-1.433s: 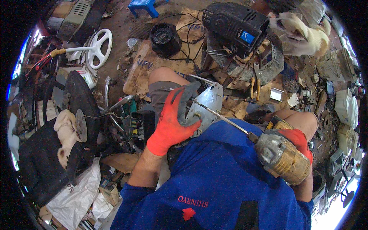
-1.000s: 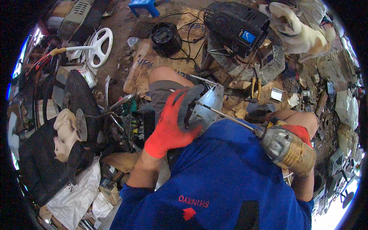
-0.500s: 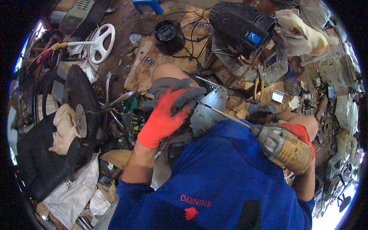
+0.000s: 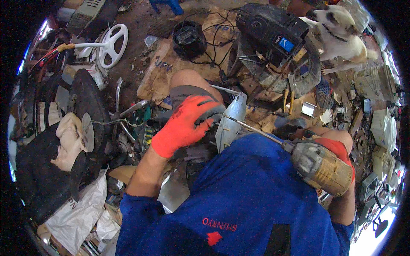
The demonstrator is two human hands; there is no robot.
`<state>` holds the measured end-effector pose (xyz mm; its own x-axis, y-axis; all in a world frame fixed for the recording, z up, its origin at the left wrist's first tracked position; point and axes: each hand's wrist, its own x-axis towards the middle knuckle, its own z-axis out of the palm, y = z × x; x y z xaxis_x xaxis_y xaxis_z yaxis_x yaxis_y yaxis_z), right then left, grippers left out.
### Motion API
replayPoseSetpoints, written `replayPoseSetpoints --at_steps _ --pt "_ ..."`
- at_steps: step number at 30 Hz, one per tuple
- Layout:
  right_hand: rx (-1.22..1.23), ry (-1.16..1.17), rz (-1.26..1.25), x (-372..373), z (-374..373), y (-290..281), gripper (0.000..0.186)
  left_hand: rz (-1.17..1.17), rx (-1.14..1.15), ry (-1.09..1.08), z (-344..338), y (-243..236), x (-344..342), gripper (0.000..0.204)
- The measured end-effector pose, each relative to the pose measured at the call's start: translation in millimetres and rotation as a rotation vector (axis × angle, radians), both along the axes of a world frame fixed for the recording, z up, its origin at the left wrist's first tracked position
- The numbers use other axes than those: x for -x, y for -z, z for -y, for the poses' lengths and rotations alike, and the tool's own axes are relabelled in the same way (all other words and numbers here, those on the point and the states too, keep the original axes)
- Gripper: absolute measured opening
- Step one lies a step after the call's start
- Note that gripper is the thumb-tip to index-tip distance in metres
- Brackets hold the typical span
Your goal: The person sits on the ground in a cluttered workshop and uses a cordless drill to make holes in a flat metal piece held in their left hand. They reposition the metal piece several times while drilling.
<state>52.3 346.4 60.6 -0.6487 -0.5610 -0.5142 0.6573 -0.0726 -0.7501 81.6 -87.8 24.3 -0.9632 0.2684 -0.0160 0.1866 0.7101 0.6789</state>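
My left hand point(image 4: 185, 123), in a red glove with dark grey fingers, is closed at the left side of a bluish-grey metal plate point(image 4: 232, 123). Its fingertips press together against the plate, and exactly where they grip is partly hidden. My right hand point(image 4: 335, 149), also red-gloved, is wrapped round a worn yellow-brown power drill point(image 4: 322, 168). The drill's long thin bit point(image 4: 256, 134) points left, its tip at the plate's face near my left fingertips. A pale rod point(image 4: 225, 89) sticks out by the plate's top. The plate stands tilted above my lap.
Beyond my knees is a dark machine housing point(image 4: 273, 32), with yellow-handled pliers point(image 4: 289, 96) near it. A black round unit point(image 4: 188, 40) with cables lies on cardboard. One dog point(image 4: 341, 38) sits far right; a pale animal point(image 4: 70, 138) lies left. A white handwheel point(image 4: 113, 46) stands far left.
The plate has turned to a steeper, narrower angle. My left hand has shifted slightly, the drill a little right and down. The dog has turned its head up.
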Motion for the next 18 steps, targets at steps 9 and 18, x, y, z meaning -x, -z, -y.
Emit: replayPoseSetpoints --at_steps 9,18 --pt "-0.497 -0.435 -0.568 21.6 -5.7 -43.5 0.043 -0.103 -0.038 0.107 -7.8 -11.1 1.4 0.045" --pt "-0.537 -0.555 -0.817 5.0 2.4 -27.1 0.049 -0.212 -0.041 0.070 -11.3 -10.9 -0.9 0.047"
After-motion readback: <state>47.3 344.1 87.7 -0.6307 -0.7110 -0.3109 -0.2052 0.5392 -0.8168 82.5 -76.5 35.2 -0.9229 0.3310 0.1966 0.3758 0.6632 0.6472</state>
